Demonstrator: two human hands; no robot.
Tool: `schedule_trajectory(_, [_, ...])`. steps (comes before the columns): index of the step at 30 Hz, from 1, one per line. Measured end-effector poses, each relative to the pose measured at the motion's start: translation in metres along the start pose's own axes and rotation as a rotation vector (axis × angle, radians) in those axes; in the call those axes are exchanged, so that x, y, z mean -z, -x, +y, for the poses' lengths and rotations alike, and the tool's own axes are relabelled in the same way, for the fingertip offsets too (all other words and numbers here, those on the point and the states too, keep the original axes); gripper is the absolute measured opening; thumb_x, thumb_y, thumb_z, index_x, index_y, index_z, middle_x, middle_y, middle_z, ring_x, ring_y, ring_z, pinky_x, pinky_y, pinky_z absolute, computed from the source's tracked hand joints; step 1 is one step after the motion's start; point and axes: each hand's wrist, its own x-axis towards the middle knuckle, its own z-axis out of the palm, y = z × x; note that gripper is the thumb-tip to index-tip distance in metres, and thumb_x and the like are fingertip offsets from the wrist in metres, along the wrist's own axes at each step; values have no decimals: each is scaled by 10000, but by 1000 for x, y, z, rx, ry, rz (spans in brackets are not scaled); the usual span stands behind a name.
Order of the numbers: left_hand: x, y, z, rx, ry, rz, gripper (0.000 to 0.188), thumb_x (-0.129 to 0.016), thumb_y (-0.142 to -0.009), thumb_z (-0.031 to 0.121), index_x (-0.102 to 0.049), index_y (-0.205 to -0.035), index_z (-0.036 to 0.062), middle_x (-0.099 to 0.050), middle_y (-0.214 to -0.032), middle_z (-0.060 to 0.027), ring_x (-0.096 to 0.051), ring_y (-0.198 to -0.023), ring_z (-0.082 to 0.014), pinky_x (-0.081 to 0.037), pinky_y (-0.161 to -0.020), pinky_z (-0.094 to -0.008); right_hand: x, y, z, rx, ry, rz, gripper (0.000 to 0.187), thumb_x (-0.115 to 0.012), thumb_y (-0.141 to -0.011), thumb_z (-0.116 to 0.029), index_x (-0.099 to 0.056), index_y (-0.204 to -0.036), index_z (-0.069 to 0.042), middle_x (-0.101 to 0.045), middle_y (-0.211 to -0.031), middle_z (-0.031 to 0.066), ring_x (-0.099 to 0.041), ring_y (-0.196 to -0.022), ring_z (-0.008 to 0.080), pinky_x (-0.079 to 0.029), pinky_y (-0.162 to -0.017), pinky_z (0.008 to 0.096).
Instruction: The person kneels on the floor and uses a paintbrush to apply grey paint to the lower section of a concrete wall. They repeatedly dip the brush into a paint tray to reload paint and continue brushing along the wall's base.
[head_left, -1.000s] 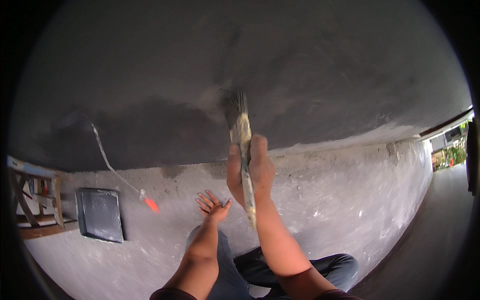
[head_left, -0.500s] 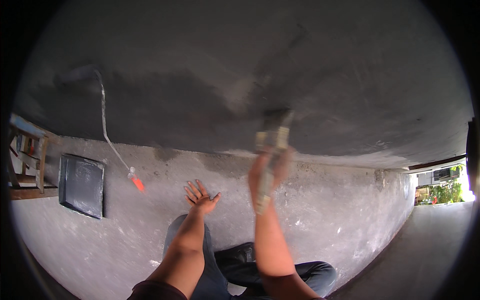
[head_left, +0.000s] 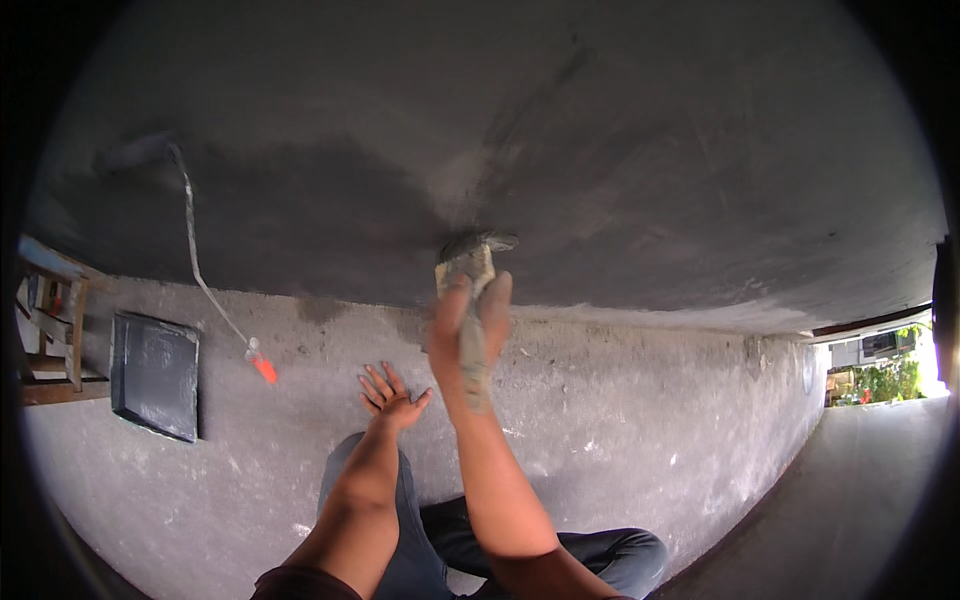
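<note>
Wrapped round the handle of a paint-crusted paintbrush (head_left: pixel 468 264), my right hand (head_left: pixel 466 325) presses its bristles against the lower part of the dark grey wall (head_left: pixel 640 220). Wet, darker paint surrounds the bristles. My left hand (head_left: pixel 398 400) is spread open over the grey floor (head_left: pixel 600 420) beside my bent knee, holding nothing; it seems to rest palm down. Off to the left, a paint roller (head_left: pixel 194 220) leans on the wall, its orange handle end on the floor and its roller head dim against the dark surface.
Left of the roller sits a dark paint tray (head_left: pixel 156 376) with pale smears on its rim. A wooden frame (head_left: pixel 62 335) stands at the far left edge. My folded legs (head_left: pixel 610 555) are below. At the far right, greenery (head_left: pixel 882 382) shows through an opening.
My right hand has swept the paintbrush to the left along the wall, leaving the blur of a moment ago. The left hand stays spread in nearly the same place.
</note>
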Motion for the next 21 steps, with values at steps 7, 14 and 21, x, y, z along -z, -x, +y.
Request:
schedule_trajectory(7, [2,4,1,-27,38,-4,1338,-430,-881,921,347,-1609,110,442,-1634,-255,438,-1484,-478,181,-1220,-657,16,-13,-18,169,-46,116,199,-645,-1026,-182,-518,-1092,-42,-677,-834,114,-691,-695,201,-530,-582,342])
schedule_trajectory(14, [2,3,-2,-19,42,-20,1314,-431,-906,892,343,-1608,94,449,-1623,-273,416,-1490,-500,164,-1222,-670,70,-34,-71,620,505,-293,334,-806,-894,-149,-664,-1171,-31,-701,-1125,190,-723,-1010,343,-548,-758,471])
schedule_trajectory(21, [2,9,-1,-22,79,7,1326,-452,-897,896,326,-1619,101,423,-1648,-251,437,-1488,-470,178,-1218,-661,85,-104,-119,1442,805,-161,378,-748,-848,-141,-720,-1192,14,-657,-1259,172,-663,-1060,294,-551,-838,449])
